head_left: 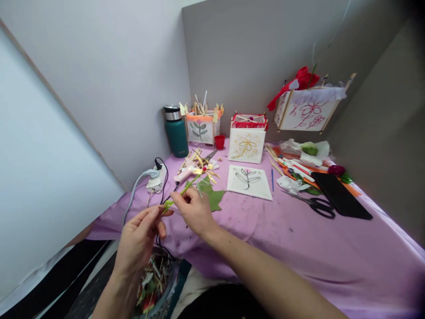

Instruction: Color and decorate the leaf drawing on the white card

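Note:
A thin green stem [186,188] slants up to the right between my hands, with small yellow petals and a red centre at its upper end. My left hand [141,232] pinches its lower end, where a light green strip [168,204] shows. Higher up the stem, my right hand [195,210] closes its thumb and fingers on it. Behind my right hand lies a large green leaf [215,198] on the purple cloth. A pale pink glue gun [184,173] rests just beyond the stem.
A teal bottle [177,138] and a power strip [157,180] stand at the left. Painted panels [249,182] and decorated boxes [247,146] are at the back. Black scissors [320,207] and a black slab [341,196] lie right. Below the table edge is a scrap-filled bin [170,288].

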Tool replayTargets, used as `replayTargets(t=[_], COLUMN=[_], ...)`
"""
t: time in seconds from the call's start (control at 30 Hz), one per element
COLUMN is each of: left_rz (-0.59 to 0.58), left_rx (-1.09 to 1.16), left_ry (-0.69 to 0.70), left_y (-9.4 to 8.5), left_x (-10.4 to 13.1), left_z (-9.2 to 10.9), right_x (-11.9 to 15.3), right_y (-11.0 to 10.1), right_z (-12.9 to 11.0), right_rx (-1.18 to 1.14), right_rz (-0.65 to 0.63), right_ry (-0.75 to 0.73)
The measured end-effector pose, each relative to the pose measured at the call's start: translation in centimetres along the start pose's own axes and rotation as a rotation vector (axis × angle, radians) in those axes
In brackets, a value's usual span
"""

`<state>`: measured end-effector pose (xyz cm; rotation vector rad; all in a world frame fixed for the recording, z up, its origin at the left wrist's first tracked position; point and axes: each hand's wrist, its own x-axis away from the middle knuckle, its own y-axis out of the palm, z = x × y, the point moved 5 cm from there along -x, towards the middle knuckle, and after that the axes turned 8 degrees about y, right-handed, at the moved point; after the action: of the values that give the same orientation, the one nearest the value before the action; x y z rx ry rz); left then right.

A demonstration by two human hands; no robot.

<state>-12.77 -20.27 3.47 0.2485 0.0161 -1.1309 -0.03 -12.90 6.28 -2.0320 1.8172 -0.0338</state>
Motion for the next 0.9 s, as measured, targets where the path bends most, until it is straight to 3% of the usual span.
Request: replayTargets(t=[0.27,0.47,0.53,0.7,0.83,0.9], left_rz=[-0.103,-0.159,-0.111,0.012,-0.007,-0.048], left_rx=[-0.258,-0.143,-0.2,-0.487,-0.524,-0.447], left_ry=[0.144,0.107,0.151,0.306,0.23,0.17], left_y=[0.8,0.4,0.0,-0.5,-0.1,0.3], left_x=[0.1,-0.3,-0.2,0.6,0.8,0.7], left_z=[0.0,-0.6,-0.5,-0.2,-0.8,-1.1], right_x=[-0.1,-0.3,-0.4,0.0,0.0,-0.1], right_y=[-0.2,0.8,0.6,-0.1,0.0,0.2], right_z=[-0.1,0.2,0.1,-0.3,0.0,0.4], right_rx=[-0.057,-0.307,-0.283,-0.141,-0.085,-0.121], right_rz=[-0.013,-0.355,-0.312,-0.065,0.017,-0.042], right_ry=[-0.053,0.029,0.004,-0.093,-0.107,-0.062])
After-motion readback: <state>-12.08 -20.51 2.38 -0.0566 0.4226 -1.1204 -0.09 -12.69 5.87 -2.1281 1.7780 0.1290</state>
